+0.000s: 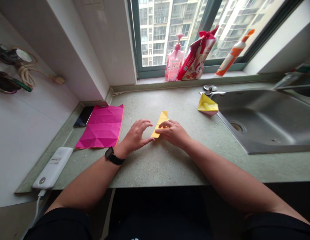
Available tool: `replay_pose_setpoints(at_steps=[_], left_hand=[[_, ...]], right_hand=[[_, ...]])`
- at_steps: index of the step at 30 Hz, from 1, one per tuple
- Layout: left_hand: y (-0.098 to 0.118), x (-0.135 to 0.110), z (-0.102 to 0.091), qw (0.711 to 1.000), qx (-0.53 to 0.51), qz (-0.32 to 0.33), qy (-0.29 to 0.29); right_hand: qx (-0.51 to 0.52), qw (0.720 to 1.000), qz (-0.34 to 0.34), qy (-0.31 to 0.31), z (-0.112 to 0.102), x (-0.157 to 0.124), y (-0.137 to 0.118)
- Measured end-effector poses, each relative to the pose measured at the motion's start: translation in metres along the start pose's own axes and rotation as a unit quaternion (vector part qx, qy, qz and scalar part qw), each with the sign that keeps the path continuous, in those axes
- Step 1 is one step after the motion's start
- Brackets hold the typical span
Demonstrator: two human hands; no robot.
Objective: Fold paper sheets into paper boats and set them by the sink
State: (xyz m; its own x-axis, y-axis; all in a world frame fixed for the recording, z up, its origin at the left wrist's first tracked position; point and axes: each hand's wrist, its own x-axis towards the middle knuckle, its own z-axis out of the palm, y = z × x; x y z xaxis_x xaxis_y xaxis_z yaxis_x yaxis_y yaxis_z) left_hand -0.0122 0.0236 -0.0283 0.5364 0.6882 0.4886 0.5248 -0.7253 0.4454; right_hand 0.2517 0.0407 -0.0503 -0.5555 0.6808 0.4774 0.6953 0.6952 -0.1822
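Observation:
A narrow folded piece of yellow paper (163, 116) lies slanted on the counter in front of me. My right hand (175, 134) covers its right side, with thumb and fingers closed on it. On the other side, my left hand (135, 136) has its thumb and fingers spread apart. Its thumb tip comes up to the paper's lower left corner; whether they touch I cannot tell. Creased magenta paper (103, 126) with an orange edge lies to the left. Near the sink stands a folded yellow paper shape (208, 105) with a pinkish underside.
A dark phone (84, 116) lies partly under the magenta paper. Nearer me is a white power bank (53, 167) with a cable. A steel sink (260, 146) fills the right. On the sill stand a pink pump bottle (174, 63), a red bag (196, 58) and an orange-white bottle (231, 57).

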Motion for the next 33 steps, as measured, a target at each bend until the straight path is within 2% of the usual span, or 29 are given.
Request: replay_pose_setpoints(at_steps=[3,7,18,25,33], left_hand=[[0.003,-0.001,0.001,0.999,0.008,0.001,-0.045],[0.005,0.000,0.001,0.996,0.022,-0.013,-0.085],[-0.001,0.002,-0.001,0.991,0.055,-0.045,-0.114],[0.006,0.004,-0.003,0.988,0.022,-0.008,-0.152],[0.006,0.003,-0.001,0.991,0.044,-0.042,-0.117]], right_hand=[[0.034,0.999,-0.011,-0.039,0.006,-0.001,-0.003],[0.065,0.996,-0.003,-0.064,0.004,-0.001,-0.006],[0.106,0.989,0.003,-0.103,-0.002,0.002,-0.001],[0.131,0.985,-0.020,-0.113,-0.005,0.001,-0.002],[0.140,0.982,-0.031,-0.119,-0.009,0.001,0.000]])
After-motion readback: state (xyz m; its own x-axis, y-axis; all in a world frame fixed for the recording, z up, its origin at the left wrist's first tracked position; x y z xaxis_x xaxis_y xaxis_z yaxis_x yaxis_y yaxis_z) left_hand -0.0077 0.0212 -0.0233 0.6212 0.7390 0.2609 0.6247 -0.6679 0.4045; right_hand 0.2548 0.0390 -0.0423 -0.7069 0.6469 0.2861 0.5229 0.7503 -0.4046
